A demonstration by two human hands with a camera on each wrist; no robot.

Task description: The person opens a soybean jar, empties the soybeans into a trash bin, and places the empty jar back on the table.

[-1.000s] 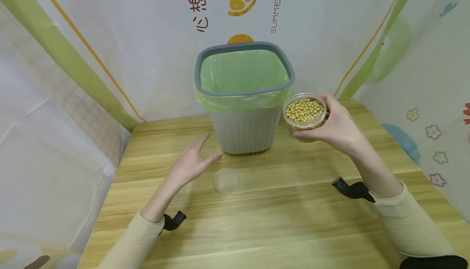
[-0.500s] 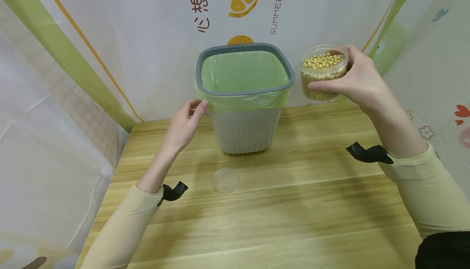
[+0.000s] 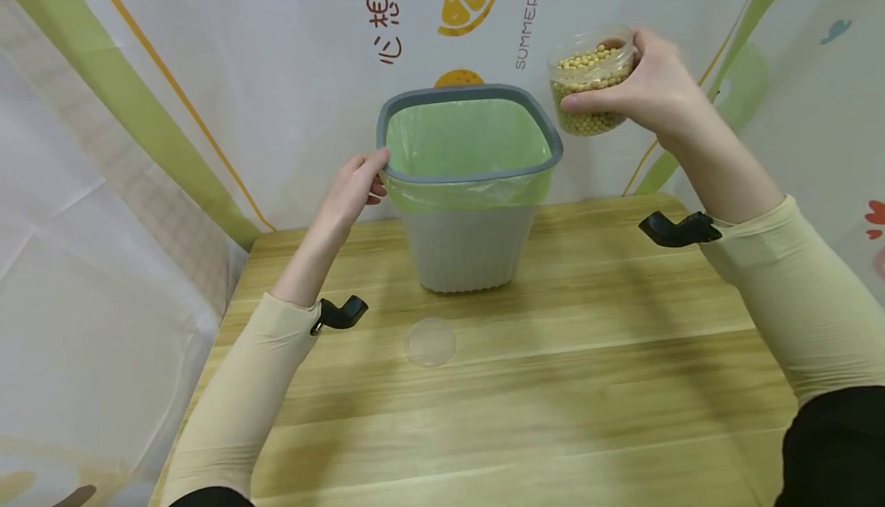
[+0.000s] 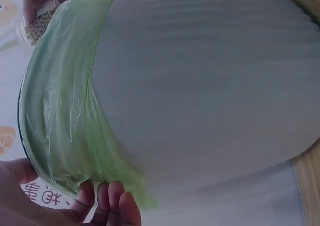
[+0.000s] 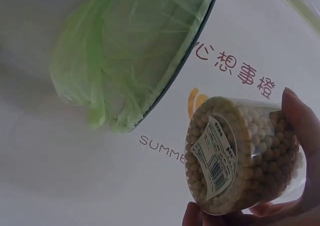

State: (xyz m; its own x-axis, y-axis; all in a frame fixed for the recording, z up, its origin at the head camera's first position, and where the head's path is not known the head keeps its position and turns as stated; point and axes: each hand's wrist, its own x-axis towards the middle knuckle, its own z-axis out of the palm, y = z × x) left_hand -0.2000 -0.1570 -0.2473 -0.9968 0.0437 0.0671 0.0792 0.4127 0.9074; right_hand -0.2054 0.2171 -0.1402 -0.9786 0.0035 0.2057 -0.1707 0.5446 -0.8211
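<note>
A grey-white trash bin [image 3: 466, 250] with a grey rim and a green plastic liner [image 3: 470, 134] stands upright on the table. My left hand [image 3: 348, 190] grips its left rim, thumb on top and fingers curled below against the liner [image 4: 60, 96]. High beyond the bin's right side, my right hand [image 3: 653, 81] holds a clear open jar [image 3: 591, 96] of yellow soybeans, tilted slightly toward the bin. In the right wrist view the jar's base [image 5: 215, 158] shows a white barcode label [image 5: 216, 158]. The beans are all inside the jar as far as I see.
A clear round lid [image 3: 431, 342] lies flat on the wooden table [image 3: 539, 407] in front of the bin. White printed cloth [image 3: 297, 69] hangs behind and at both sides. Black curved mounts [image 3: 681, 229] stick out from the sleeves.
My left hand has risen from near the lid to the bin's left rim and taken hold. My right hand has lifted the jar, moved right, then back left and higher, now tilted.
</note>
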